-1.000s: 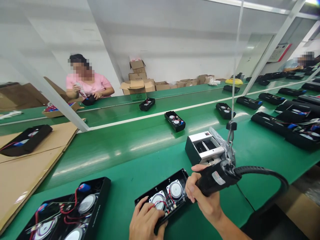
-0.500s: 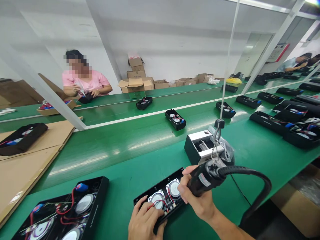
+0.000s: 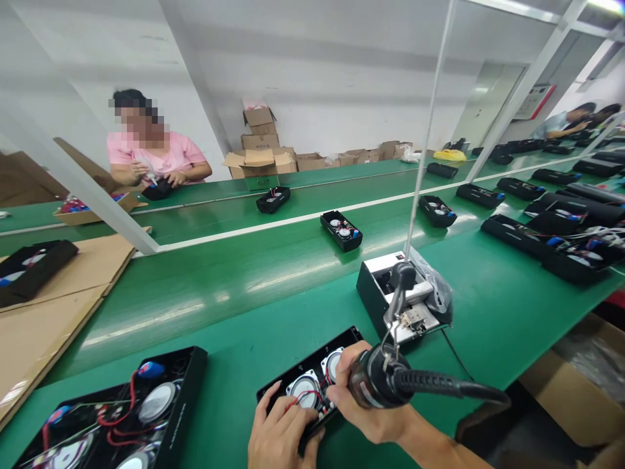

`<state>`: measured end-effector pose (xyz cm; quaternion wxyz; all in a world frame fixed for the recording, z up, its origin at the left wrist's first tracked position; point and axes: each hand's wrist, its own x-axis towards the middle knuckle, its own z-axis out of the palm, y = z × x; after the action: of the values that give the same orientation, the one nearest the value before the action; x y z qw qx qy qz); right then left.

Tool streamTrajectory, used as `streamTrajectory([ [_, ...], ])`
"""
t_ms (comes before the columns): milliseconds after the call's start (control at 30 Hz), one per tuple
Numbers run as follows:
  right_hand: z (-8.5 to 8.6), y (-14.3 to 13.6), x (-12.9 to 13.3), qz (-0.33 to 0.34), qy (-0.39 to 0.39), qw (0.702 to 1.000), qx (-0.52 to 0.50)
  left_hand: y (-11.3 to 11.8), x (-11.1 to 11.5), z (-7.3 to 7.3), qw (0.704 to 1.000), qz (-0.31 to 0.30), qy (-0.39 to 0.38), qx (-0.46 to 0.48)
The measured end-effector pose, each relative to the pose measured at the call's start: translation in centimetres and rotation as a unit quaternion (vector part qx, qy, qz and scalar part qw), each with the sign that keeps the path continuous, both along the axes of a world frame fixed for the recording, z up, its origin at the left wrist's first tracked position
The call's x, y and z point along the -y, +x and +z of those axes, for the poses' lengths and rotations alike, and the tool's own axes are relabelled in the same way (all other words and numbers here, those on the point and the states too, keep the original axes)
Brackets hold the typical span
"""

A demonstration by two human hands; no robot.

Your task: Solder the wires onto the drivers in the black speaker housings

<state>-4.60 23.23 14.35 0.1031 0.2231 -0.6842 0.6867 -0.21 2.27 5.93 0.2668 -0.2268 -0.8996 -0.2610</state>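
Observation:
A black speaker housing (image 3: 312, 347) with two round silver speakers and red wires lies on the green work surface. Over its near left end my left hand (image 3: 280, 426) is bent, fingers wrapped onto the edge and steadying it. My right hand (image 3: 364, 413) grips a black corded power screwdriver (image 3: 374, 378) above the housing's right half; the tool's tip is hidden behind the hand. The tool hangs from a white cord (image 3: 432, 117).
More open housings (image 3: 183, 397) stand at the near left, on cardboard (image 3: 58, 326) and along the right. A screw feeder box (image 3: 374, 306) sits behind the tool. Across the belt (image 3: 234, 254) a person (image 3: 156, 156) handles a black part.
My right hand and the screwdriver have moved left and slightly down over the housing, and the tool is more upright. The whole view has shifted a little. My left hand keeps its hold.

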Motion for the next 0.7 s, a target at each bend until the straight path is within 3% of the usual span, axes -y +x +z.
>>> streamTrajectory([
  [100, 0.0, 0.3, 0.3, -0.005, 0.039, 0.999, -0.032, -0.7, 1.0, -0.3, 0.994, -0.036, -0.084, -0.056],
  [233, 1.8, -0.2, -2.8, -0.049, -0.152, 0.987, 0.0, -0.8, 1.1, -0.8, 0.995, 0.006, -0.092, -0.028],
  [300, 3.2, -1.2, -6.0, -0.147, -0.202, 0.968, -0.033, -0.5, 0.3, -0.8, 0.997, 0.04, -0.065, 0.011],
  [367, 4.0, -2.6, -9.1, -0.273, -0.176, 0.943, -0.064, -0.3, -0.8, -0.8, 0.997, 0.051, -0.044, 0.028],
  [467, 3.5, -4.6, -11.9, -0.353, -0.116, 0.926, -0.064, -0.7, -2.4, -0.7, 0.998, 0.031, -0.02, 0.041],
  [600, 1.8, -5.3, -12.7, -0.345, -0.071, 0.935, -0.034, -1.4, -3.5, -0.7, 0.998, -0.016, -0.033, 0.045],
  [700, 1.9, -4.4, -12.1, -0.262, -0.057, 0.963, -0.008, -1.3, -3.6, -0.6, 0.997, -0.026, -0.011, 0.07],
])
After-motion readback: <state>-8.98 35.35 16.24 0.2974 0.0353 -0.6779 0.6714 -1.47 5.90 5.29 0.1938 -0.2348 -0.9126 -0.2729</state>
